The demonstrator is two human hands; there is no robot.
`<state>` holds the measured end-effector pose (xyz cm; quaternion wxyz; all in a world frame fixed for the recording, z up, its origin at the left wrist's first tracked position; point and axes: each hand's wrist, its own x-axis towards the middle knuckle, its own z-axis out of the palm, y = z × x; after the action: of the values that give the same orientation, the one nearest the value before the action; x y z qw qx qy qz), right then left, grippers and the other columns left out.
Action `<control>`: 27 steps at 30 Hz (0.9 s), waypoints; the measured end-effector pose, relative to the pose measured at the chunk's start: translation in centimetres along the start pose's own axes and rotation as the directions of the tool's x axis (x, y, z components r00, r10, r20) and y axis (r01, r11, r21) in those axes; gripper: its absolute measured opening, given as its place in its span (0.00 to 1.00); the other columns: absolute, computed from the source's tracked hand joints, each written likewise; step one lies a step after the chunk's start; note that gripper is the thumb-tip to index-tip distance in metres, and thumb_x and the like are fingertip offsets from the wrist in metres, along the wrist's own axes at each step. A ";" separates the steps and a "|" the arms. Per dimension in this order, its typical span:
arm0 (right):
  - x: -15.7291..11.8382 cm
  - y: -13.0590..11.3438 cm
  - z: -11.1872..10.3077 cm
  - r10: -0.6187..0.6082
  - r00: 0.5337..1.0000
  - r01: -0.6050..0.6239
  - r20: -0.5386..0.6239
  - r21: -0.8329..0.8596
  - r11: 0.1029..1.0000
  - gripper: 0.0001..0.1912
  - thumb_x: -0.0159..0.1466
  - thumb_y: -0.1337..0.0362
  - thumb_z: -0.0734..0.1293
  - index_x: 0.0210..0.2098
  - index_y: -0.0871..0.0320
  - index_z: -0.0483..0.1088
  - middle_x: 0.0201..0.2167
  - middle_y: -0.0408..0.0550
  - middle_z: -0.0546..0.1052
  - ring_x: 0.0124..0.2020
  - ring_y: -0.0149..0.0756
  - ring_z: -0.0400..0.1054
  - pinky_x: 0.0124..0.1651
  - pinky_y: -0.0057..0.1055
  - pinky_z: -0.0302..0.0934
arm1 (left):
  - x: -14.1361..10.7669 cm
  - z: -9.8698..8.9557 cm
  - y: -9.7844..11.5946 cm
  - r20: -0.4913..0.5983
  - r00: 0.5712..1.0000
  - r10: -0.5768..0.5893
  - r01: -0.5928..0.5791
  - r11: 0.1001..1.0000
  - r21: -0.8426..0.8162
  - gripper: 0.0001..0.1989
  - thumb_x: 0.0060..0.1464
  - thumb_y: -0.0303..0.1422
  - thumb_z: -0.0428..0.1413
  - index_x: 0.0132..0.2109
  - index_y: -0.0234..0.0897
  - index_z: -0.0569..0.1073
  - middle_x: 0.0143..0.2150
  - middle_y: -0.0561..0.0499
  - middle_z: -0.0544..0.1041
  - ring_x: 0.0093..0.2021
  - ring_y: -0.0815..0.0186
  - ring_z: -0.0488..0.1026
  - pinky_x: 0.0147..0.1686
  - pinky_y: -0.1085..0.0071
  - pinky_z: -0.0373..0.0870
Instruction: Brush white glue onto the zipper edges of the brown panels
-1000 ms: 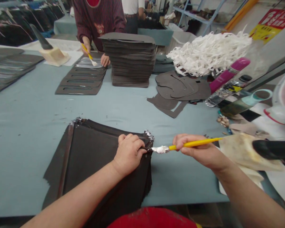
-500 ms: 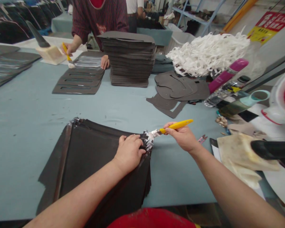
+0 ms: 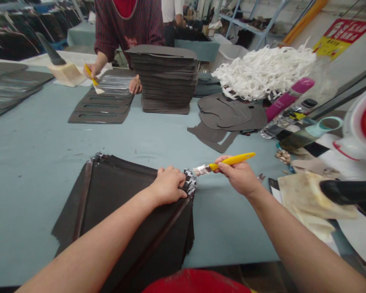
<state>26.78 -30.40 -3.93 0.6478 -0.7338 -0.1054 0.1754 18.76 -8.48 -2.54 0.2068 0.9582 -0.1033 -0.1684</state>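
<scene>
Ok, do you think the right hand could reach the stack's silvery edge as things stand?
Probably yes: the right hand holds its brush just beside the edge, with nothing between; the left hand rests alongside.

Long blue-gray work table [image 3: 33, 134] — pretty packed
Fanned stack of dark panels [image 3: 110, 191] on the near edge, tall squared stack [image 3: 164, 81] far, slotted sheets [image 3: 100, 108] far left — loose cut pieces [image 3: 228, 116] off right.
</scene>
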 end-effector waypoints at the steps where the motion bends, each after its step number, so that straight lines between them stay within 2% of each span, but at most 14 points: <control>1: 0.0 -0.1 0.0 0.010 1.000 -0.010 0.017 0.018 1.000 0.10 0.54 0.60 0.67 0.32 0.60 0.68 0.26 0.44 0.71 0.28 0.32 0.65 0.34 0.31 0.60 | -0.3 -0.1 0.2 -0.008 1.000 0.016 -0.016 1.000 0.000 0.14 0.40 0.38 0.62 0.26 0.37 0.64 0.32 0.53 0.68 0.40 0.60 0.63 0.37 0.65 0.55; 3: -0.1 -0.3 0.0 0.029 0.998 -0.031 0.061 0.036 0.999 0.09 0.54 0.61 0.67 0.31 0.59 0.68 0.26 0.44 0.71 0.28 0.32 0.65 0.33 0.31 0.60 | -0.9 -0.5 0.6 -0.031 0.998 0.049 -0.050 0.999 -0.020 0.13 0.42 0.36 0.61 0.26 0.37 0.64 0.33 0.54 0.67 0.40 0.62 0.63 0.37 0.67 0.55; 8: 0.0 -1.2 0.6 0.065 0.981 -0.073 0.184 0.038 0.997 0.08 0.51 0.63 0.69 0.28 0.60 0.69 0.25 0.44 0.71 0.28 0.31 0.64 0.34 0.31 0.59 | -2.0 -1.0 0.9 -0.066 0.992 0.111 -0.115 0.991 -0.069 0.12 0.44 0.33 0.60 0.25 0.37 0.62 0.34 0.54 0.65 0.32 0.68 0.64 0.30 0.73 0.57; 11: 0.0 -1.5 0.5 0.079 0.969 -0.117 0.236 0.152 0.981 0.09 0.50 0.62 0.70 0.28 0.60 0.70 0.24 0.43 0.71 0.27 0.31 0.64 0.33 0.31 0.58 | -2.5 -0.8 0.9 -0.142 0.976 0.162 -0.172 0.983 -0.057 0.10 0.44 0.30 0.60 0.27 0.37 0.63 0.37 0.53 0.67 0.36 0.66 0.65 0.35 0.71 0.60; 14: 0.1 -1.6 0.0 0.097 0.974 -0.156 0.207 0.291 0.944 0.11 0.50 0.61 0.71 0.29 0.59 0.69 0.25 0.44 0.71 0.27 0.31 0.65 0.32 0.30 0.58 | -2.9 -0.2 0.9 -0.222 0.971 0.092 -0.117 0.988 -0.102 0.09 0.46 0.28 0.58 0.36 0.37 0.67 0.40 0.50 0.70 0.41 0.63 0.67 0.41 0.68 0.61; 17: 0.3 -1.2 -0.2 0.123 0.985 -0.157 0.119 0.345 0.925 0.12 0.49 0.61 0.72 0.29 0.59 0.69 0.25 0.44 0.71 0.27 0.31 0.66 0.31 0.30 0.58 | -3.0 0.4 0.9 -0.223 0.974 0.028 -0.061 0.988 -0.143 0.13 0.47 0.28 0.58 0.42 0.37 0.67 0.40 0.49 0.72 0.42 0.61 0.68 0.44 0.65 0.61; 19: 0.5 -0.7 0.1 0.134 0.982 -0.172 0.136 0.328 0.929 0.12 0.49 0.61 0.72 0.29 0.60 0.69 0.24 0.44 0.71 0.26 0.31 0.65 0.31 0.29 0.58 | -3.0 0.5 1.0 -0.221 0.973 0.060 -0.095 0.984 -0.149 0.11 0.48 0.27 0.57 0.41 0.38 0.68 0.39 0.50 0.73 0.43 0.61 0.67 0.44 0.64 0.61; 24: 0.1 -0.3 1.1 0.136 0.938 -0.235 0.318 0.299 0.925 0.12 0.49 0.60 0.73 0.29 0.60 0.70 0.23 0.43 0.71 0.24 0.28 0.63 0.29 0.26 0.56 | -3.0 0.8 1.2 -0.297 0.951 0.087 -0.142 0.975 -0.171 0.07 0.48 0.25 0.56 0.36 0.38 0.69 0.36 0.51 0.71 0.40 0.62 0.65 0.42 0.65 0.62; 27: -0.5 -1.1 1.0 0.101 0.936 -0.220 0.337 0.336 0.916 0.12 0.49 0.59 0.73 0.28 0.59 0.70 0.24 0.43 0.70 0.26 0.29 0.64 0.30 0.27 0.57 | -3.0 1.1 1.0 -0.374 0.922 0.103 -0.182 0.966 -0.183 0.07 0.46 0.22 0.56 0.32 0.37 0.69 0.40 0.49 0.68 0.43 0.62 0.63 0.44 0.65 0.61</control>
<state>26.01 -29.49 -2.91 0.7320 -0.5684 -0.1104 0.3590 15.46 -9.01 -2.21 0.3358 0.9348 -0.1144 0.0164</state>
